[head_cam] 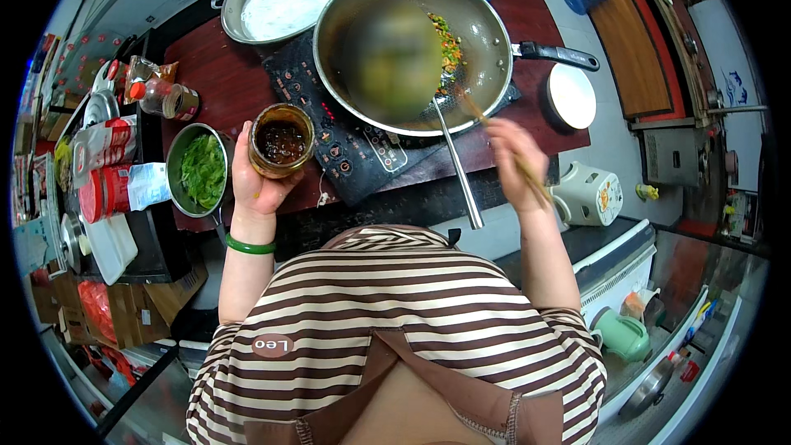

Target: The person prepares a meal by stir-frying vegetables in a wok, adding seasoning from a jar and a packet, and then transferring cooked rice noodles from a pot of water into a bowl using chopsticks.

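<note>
My left hand (262, 188) holds an open glass jar (281, 168) of dark brown sauce at the near edge of the induction cooktop (355, 164). Blurred by motion, my right hand (518, 164) grips wooden chopsticks (476, 108), their tips over the right part of the wok (494, 89). Chopped red and green peppers (450, 49) lie inside the wok. A metal spatula (457, 167) leans out over its near rim, handle towards me. A blurred patch hides the wok's middle, so what is there cannot be told.
Leafy greens (203, 172) fill a small saucepan left of my left hand. White noodle-like strands in liquid (290, 3) fill a steel pan (232, 15) at the back left. A white bowl (571, 96) stands under the wok's black handle (559, 54). Bottles and jars (179, 102) crowd the left side.
</note>
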`<state>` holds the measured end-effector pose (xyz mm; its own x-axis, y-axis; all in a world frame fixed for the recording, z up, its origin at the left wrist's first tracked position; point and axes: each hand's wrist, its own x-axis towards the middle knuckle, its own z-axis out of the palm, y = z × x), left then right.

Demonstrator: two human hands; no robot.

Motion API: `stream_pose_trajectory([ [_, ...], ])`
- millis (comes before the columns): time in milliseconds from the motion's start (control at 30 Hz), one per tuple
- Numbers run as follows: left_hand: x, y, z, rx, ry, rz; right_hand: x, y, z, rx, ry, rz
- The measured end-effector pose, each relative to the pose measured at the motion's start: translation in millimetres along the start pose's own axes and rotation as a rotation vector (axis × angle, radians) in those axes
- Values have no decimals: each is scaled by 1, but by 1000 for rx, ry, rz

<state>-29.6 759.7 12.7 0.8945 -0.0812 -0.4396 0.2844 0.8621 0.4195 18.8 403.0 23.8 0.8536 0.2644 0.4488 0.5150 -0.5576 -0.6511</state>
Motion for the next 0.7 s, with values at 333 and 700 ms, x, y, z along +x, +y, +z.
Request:
stream_pose_trajectory([
  [333, -9, -5, 15, -29, 126, 25, -11, -3, 4, -33, 114, -162],
  [700, -11, -6, 6, -13, -24, -18, -23, 4, 6, -42, 73, -115],
])
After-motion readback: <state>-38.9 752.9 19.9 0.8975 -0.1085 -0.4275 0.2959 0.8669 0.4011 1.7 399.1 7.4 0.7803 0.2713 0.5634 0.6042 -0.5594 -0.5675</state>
